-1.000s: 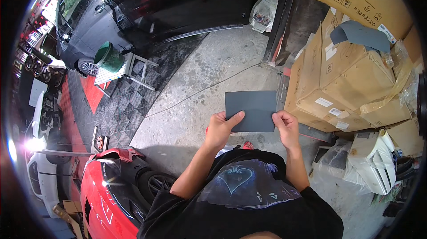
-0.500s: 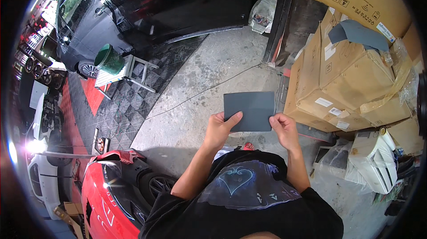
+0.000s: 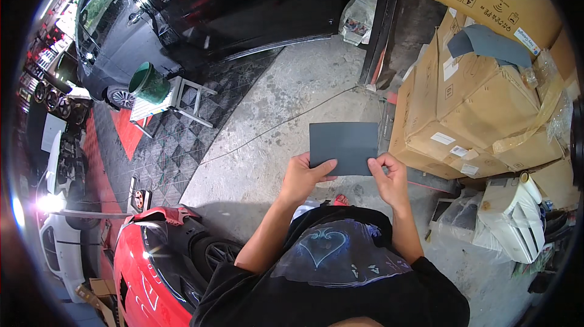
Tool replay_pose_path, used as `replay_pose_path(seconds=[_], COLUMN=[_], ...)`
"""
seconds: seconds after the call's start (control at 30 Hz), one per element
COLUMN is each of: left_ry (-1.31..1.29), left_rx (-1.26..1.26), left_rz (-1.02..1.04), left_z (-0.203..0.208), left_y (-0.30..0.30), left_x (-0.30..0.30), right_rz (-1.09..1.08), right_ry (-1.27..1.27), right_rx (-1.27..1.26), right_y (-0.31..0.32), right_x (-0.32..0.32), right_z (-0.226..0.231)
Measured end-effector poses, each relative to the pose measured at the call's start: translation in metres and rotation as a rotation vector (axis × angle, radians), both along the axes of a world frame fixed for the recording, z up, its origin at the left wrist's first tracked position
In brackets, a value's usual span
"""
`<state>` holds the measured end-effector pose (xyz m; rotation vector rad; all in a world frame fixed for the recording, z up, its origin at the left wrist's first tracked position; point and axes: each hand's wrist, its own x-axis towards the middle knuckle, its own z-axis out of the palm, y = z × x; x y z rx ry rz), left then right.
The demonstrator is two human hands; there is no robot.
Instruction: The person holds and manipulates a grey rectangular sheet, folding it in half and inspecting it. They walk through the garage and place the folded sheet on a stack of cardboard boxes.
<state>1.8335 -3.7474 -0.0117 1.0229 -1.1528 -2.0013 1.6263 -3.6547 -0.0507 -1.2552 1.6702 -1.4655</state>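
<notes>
A flat, dark grey rectangular sheet of sandpaper is held out in front of my body, its long side running across. My left hand pinches its lower left corner, thumb on top and fingertips showing below the edge. At the lower right corner my right hand grips it between thumb and bent fingers. More dark grey sheets, curled at the ends, lie on the cardboard boxes to the right.
Cardboard boxes are stacked on the right. A green bucket stands on a metal step bench, beside a black car. A red car body part is at lower left. A cable crosses the concrete floor.
The sheet has shifted slightly up and to the right in my hands. More of my left fingers now show under its lower edge.
</notes>
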Motion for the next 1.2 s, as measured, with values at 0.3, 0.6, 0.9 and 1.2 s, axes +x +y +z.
replay_pose_path(seconds=[0.3,0.6,0.9,1.2], left_ry=[0.002,0.349,0.261,0.283], left_rx=[0.062,0.195,0.15,0.096], left_rz=[0.02,0.239,0.368,0.379], left_z=[-0.005,-0.003,-0.012,-0.007], left_y=[-0.006,0.012,0.006,0.009], left_x=[0.0,-0.025,-0.031,-0.034], right_rz=[0.116,-0.018,0.091,0.033], right_ry=[-0.114,-0.236,-0.155,-0.113], right_rx=[0.076,0.019,0.001,0.079], right_y=[0.001,-0.005,-0.005,-0.007], right_x=[-0.006,0.007,0.004,0.014], right_z=[0.0,-0.003,-0.006,0.001])
